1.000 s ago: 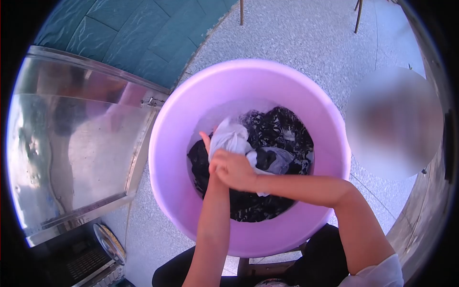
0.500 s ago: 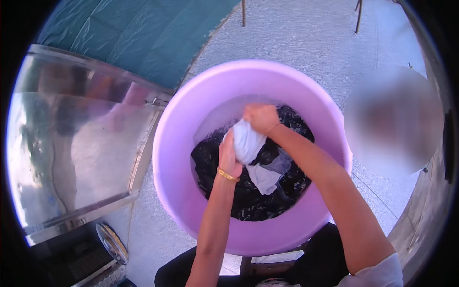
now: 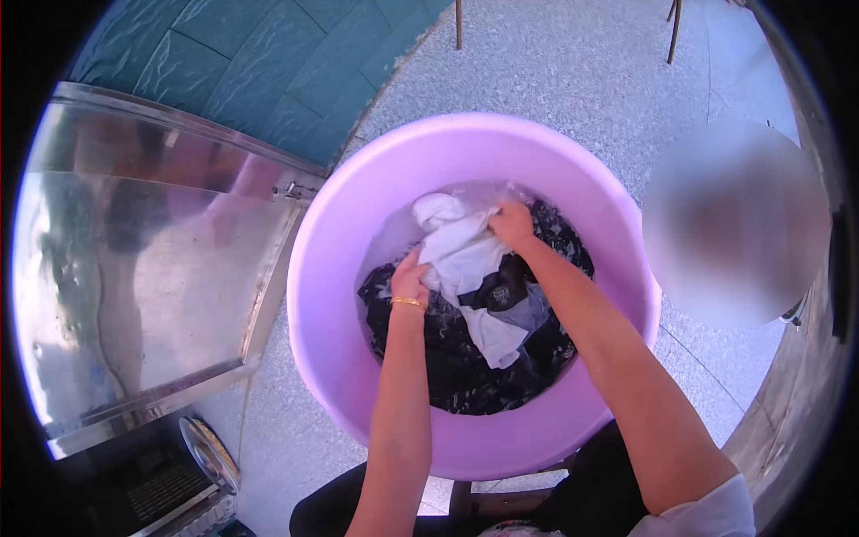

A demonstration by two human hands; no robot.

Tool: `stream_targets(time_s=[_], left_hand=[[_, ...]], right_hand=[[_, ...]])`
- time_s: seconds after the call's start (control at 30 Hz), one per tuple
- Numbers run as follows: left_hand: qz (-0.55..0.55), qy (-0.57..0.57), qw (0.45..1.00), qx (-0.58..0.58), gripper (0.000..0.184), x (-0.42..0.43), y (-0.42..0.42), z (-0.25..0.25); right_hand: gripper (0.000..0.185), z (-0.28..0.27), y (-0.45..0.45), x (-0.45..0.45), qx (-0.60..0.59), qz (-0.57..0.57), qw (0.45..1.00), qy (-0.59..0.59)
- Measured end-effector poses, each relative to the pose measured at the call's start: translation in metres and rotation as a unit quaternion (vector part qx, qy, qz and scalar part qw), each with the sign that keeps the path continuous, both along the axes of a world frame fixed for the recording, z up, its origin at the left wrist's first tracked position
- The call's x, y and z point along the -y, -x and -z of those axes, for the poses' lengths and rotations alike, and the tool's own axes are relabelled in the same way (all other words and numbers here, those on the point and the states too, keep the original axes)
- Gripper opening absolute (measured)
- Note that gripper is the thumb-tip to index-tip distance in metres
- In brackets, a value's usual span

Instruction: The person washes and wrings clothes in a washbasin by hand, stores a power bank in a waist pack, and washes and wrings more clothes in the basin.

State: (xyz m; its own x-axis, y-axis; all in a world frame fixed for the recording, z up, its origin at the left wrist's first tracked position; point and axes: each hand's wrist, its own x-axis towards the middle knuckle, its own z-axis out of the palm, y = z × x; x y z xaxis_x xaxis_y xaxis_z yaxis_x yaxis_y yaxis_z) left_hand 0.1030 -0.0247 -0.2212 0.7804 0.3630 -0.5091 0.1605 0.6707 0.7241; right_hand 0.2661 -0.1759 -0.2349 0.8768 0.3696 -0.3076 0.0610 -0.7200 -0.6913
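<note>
A large pinkish-purple tub (image 3: 335, 358) holds water and soaked dark clothes (image 3: 447, 367). Over the dark cloth spreads a white garment (image 3: 461, 246), partly crumpled. My left hand (image 3: 410, 279), with a gold bracelet at the wrist, grips its left edge between thumb and fingers. On the garment's right side, my right hand (image 3: 512, 224) is closed on a fold of it. Lower in the tub lie a white cloth piece (image 3: 497, 340) and a grey one (image 3: 528, 309); whether these belong to the same garment I cannot tell.
A shiny metal cabinet (image 3: 170, 286) stands left of the tub, near a teal tiled wall (image 3: 259, 63). At lower left a round metal lid (image 3: 210, 455) leans by a dark open box (image 3: 134, 483). Thin metal legs (image 3: 459, 25) stand on the speckled floor (image 3: 555, 72). A blurred round patch covers the right.
The white garment, bunched between my hands before, is now spread wider. My left hand has moved left and my right hand slightly right and down. More dark cloth shows between them.
</note>
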Motion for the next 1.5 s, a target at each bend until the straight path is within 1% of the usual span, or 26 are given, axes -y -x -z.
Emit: stream_targets(time_s=[0.1,0.17,0.2,0.23,0.3,0.43,0.5,0.57,0.6,0.67,0.7,0.73,0.83,0.87,0.93,1.0,1.03,1.07,1.13,1.17,1.23,1.27,1.33,1.4,1.47,1.5], left_hand=[[-0.113,0.019,0.993,-0.001,0.052,0.021,-0.013,-0.018],[-0.206,0.172,0.962,-0.049,0.052,0.038,-0.029,-0.058],[-0.205,0.174,0.962,-0.048,0.052,0.032,-0.027,-0.046],[-0.147,0.211,0.964,0.064,0.053,0.019,-0.018,-0.023],[-0.087,0.245,0.950,0.172,0.055,0.017,-0.009,-0.015],[-0.050,0.220,0.955,0.190,0.053,0.041,-0.014,-0.100],[-0.040,0.215,0.955,0.198,0.053,0.046,-0.017,-0.097],[0.080,0.163,0.852,0.490,0.050,0.046,-0.017,-0.065],[0.078,0.163,0.853,0.490,0.050,0.045,-0.013,-0.059],[-0.027,0.288,0.931,0.222,0.045,0.043,-0.011,-0.055],[-0.047,0.143,0.985,0.083,0.038,0.057,-0.019,-0.096],[-0.043,0.133,0.989,0.057,0.035,0.060,-0.019,-0.108],[-0.041,-0.023,0.994,0.099,0.036,0.028,-0.021,-0.102],[-0.050,-0.067,0.985,0.151,0.037,0.016,-0.026,-0.110],[-0.062,-0.009,0.984,0.165,0.039,-0.003,-0.022,-0.085],[-0.139,-0.036,0.982,-0.120,0.043,-0.002,-0.019,-0.050],[0.044,-0.328,0.943,-0.026,0.045,0.012,-0.013,-0.019],[0.064,-0.282,0.954,-0.084,0.044,0.025,-0.018,-0.004],[0.112,-0.136,0.980,-0.088,0.038,0.026,-0.016,-0.012],[0.092,-0.075,0.991,-0.064,0.037,0.013,-0.006,-0.005],[-0.054,0.053,0.997,-0.010,0.034,-0.006,0.008,-0.012],[-0.054,0.052,0.997,-0.010,0.034,-0.007,0.010,-0.011],[-0.223,0.098,0.970,0.031,0.039,0.001,0.004,-0.026],[-0.216,0.115,0.970,0.001,0.052,0.010,-0.006,-0.035],[-0.133,0.191,0.969,0.084,0.067,0.001,-0.002,-0.020],[0.126,0.333,0.855,0.377,0.066,-0.029,0.009,0.028]], right_hand=[[0.013,-0.010,0.033,-0.028,0.108,0.081,0.989,-0.053],[0.014,-0.043,0.062,-0.038,0.057,-0.069,0.965,-0.246],[0.014,-0.060,0.079,-0.043,0.040,-0.104,0.948,-0.298],[0.014,-0.111,0.094,-0.036,-0.133,-0.095,0.924,-0.346],[0.012,-0.140,0.120,-0.032,-0.015,-0.177,0.884,-0.433],[0.004,-0.169,0.134,-0.028,0.076,-0.186,0.889,-0.411],[0.006,-0.167,0.126,-0.035,0.181,-0.106,0.900,-0.383],[0.008,-0.152,0.104,-0.038,0.216,-0.139,0.898,-0.358],[0.011,-0.140,0.090,-0.038,0.249,-0.172,0.893,-0.332],[0.014,-0.110,0.059,-0.040,0.303,-0.143,0.915,-0.226],[0.016,-0.090,0.036,-0.036,0.309,-0.213,0.921,-0.102],[0.019,-0.075,0.016,-0.027,0.307,-0.278,0.910,0.023],[0.020,-0.070,-0.007,-0.003,0.313,-0.219,0.924,-0.020],[0.019,-0.059,-0.010,0.001,0.260,-0.108,0.960,-0.011],[0.018,-0.038,-0.006,0.000,0.205,0.007,0.979,-0.004],[0.018,-0.022,0.019,-0.003,0.298,0.012,0.953,0.048],[0.022,-0.021,0.031,-0.003,0.274,-0.102,0.953,0.080],[0.022,-0.021,0.028,-0.004,0.275,-0.101,0.953,0.079],[0.025,-0.017,0.023,-0.004,0.227,-0.385,0.893,0.054],[0.025,-0.015,0.021,-0.005,0.224,-0.386,0.893,0.053],[0.019,-0.014,0.014,-0.013,0.168,-0.062,0.984,-0.012],[0.016,-0.014,0.013,-0.017,0.132,0.106,0.985,-0.044],[0.013,-0.027,0.025,-0.032,0.133,0.010,0.991,-0.004],[0.011,-0.047,0.054,-0.049,0.065,-0.065,0.977,-0.191],[0.008,-0.096,0.092,-0.056,-0.012,-0.085,0.945,-0.315],[0.009,-0.110,0.110,-0.054,0.020,-0.134,0.922,-0.362]])
